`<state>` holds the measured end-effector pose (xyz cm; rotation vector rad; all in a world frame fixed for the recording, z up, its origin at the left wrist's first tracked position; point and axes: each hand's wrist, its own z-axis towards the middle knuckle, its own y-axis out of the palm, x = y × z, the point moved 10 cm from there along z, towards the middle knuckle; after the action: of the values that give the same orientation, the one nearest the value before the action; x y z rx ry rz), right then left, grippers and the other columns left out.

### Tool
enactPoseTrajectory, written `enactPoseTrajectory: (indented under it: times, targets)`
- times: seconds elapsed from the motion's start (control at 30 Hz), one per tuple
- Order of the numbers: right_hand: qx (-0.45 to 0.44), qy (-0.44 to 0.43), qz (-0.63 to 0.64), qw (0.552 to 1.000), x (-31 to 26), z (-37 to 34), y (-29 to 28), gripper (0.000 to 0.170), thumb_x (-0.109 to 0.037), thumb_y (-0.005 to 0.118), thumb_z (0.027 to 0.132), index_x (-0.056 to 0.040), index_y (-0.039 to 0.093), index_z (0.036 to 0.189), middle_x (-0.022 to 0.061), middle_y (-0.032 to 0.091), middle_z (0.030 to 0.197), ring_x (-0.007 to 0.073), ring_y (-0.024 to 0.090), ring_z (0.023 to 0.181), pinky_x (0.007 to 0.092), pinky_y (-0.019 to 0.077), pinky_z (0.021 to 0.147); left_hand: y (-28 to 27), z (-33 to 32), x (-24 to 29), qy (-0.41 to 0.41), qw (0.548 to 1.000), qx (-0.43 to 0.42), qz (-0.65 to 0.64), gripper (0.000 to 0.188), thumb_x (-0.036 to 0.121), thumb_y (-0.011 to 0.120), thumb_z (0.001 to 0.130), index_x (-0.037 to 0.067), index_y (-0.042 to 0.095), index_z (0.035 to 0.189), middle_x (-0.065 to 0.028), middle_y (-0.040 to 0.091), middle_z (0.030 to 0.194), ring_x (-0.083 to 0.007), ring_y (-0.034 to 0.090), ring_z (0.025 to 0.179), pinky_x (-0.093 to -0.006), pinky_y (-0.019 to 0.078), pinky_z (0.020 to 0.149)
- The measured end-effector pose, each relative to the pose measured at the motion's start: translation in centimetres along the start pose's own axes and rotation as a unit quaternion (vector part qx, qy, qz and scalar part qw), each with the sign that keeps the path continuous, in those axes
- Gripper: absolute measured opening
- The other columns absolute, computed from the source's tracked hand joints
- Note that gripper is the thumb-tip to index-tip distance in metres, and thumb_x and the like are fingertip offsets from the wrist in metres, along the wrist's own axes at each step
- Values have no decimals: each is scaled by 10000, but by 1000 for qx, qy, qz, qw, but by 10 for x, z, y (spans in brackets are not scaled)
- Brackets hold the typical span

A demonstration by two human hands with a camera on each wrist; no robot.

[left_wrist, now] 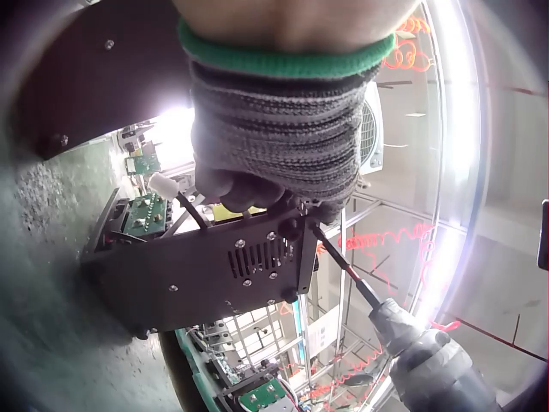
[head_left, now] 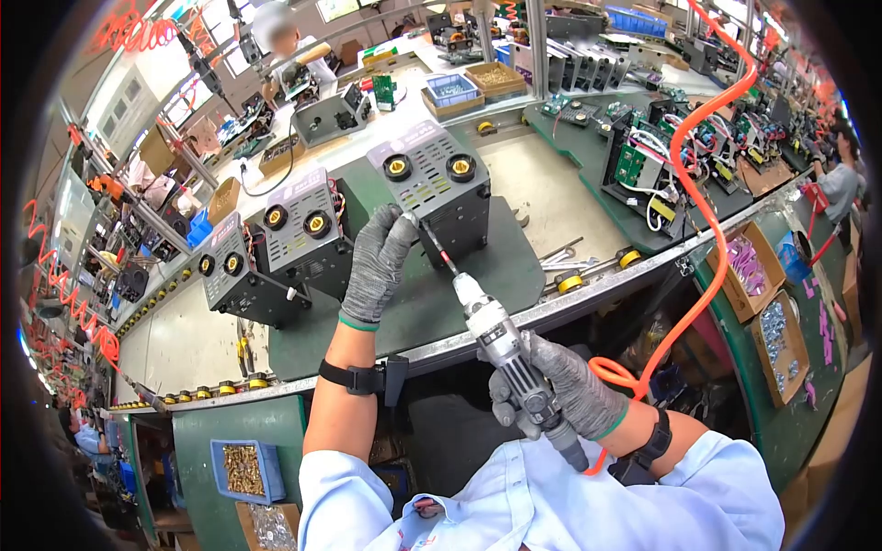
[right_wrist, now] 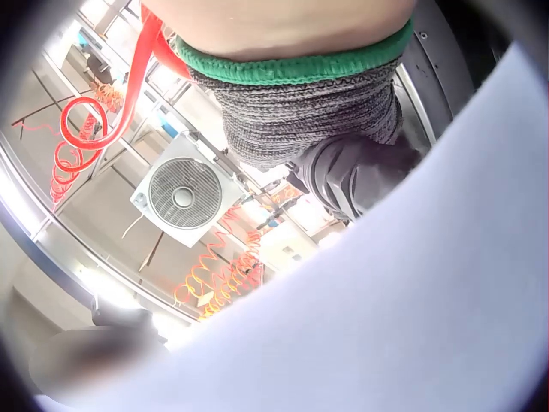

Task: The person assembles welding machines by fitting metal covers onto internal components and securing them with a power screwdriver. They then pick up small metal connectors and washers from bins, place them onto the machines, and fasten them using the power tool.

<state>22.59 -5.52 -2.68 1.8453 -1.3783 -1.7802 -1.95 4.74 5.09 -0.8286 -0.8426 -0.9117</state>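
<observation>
My right hand (head_left: 574, 386), in a grey knit glove, grips a pneumatic screwdriver (head_left: 505, 344) with a red air hose at its rear. The driver's long bit (head_left: 439, 246) reaches the upper front corner of a dark metal case (head_left: 441, 197) with two round gold-centred sockets. At that corner my gloved left hand (head_left: 375, 266) has its fingertips by the bit's tip; in the left wrist view the left hand (left_wrist: 274, 137) bends over the case edge (left_wrist: 206, 275) beside the bit (left_wrist: 347, 268). Whether it pinches a screw is hidden. The right wrist view shows the right glove (right_wrist: 313, 120) partly behind a sleeve.
Two similar cases (head_left: 308, 225) (head_left: 243, 275) stand to the left on the green mat (head_left: 395, 340). Pliers (head_left: 243, 354) lie further left. Circuit assemblies (head_left: 643, 161) stand at the right, near parts boxes (head_left: 781, 349). The orange hose (head_left: 698, 193) hangs on the right.
</observation>
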Motion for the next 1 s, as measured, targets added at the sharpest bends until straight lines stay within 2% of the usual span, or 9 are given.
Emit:
enactPoseTrajectory:
  times: [0.07,0.17,0.33,0.4,0.77,0.83,0.87,0.93,1.0]
  targets:
    - [22,-1,-10,1000,-1,-2,5,617,-633,607,965,-57,618,1185,145,702,836,202,709,640,270,560,443,0,0,-2,-8,1000,-2,7,376,441,607,1032,72,629,962,44,511,719,-48,441,652,-239,366,581]
    - [-3,7,-13,1000,-1,0,11,605,-632,594,974,-62,620,1175,126,702,875,227,715,693,282,582,445,-2,2,1,-9,999,0,34,345,406,608,1032,71,628,949,43,505,738,-51,439,680,-247,386,598]
    - [6,-28,16,999,-9,4,11,600,-625,592,977,-49,612,1141,131,695,868,232,711,662,301,600,447,-2,6,-2,9,1000,5,10,333,399,609,1033,79,626,941,50,503,735,-43,447,676,-233,382,598]
    - [-9,-18,18,1000,-10,3,14,580,-609,575,994,-47,607,1137,131,697,877,237,716,685,296,601,446,-3,6,-7,-13,999,-6,39,334,403,610,1032,83,615,936,52,505,735,-38,450,670,-228,381,593]
    - [-38,-22,30,999,-6,10,10,537,-604,530,1023,-98,563,1202,107,689,902,240,720,772,301,613,459,0,4,0,-45,999,-11,15,340,427,621,1020,95,595,950,53,490,744,-43,449,658,-229,384,586]
    - [-35,-20,34,999,-5,10,11,539,-604,530,1023,-97,564,1202,106,689,901,239,719,769,302,613,460,-1,3,-10,-92,996,-10,-13,367,373,613,1025,12,670,1062,-3,581,827,-86,512,745,-267,462,677]
    - [-31,-23,26,999,-7,10,11,539,-603,531,1023,-97,564,1202,105,689,900,240,719,769,303,613,461,-1,3,-10,-93,996,-9,-12,367,373,613,1025,12,670,1062,-3,581,827,-86,512,745,-267,462,677]
    - [-29,-27,20,999,-8,10,12,539,-603,532,1023,-96,565,1202,104,689,900,240,719,769,305,613,462,2,4,-4,-76,997,-8,-18,341,436,619,1023,101,599,967,60,476,719,-42,456,641,-229,382,565]
    - [-34,-35,22,999,-9,10,14,544,-604,532,1022,-92,567,1200,106,694,906,239,721,770,305,614,464,2,3,-1,-89,996,-6,-13,339,436,617,1025,102,600,969,61,476,712,-42,455,635,-231,379,559]
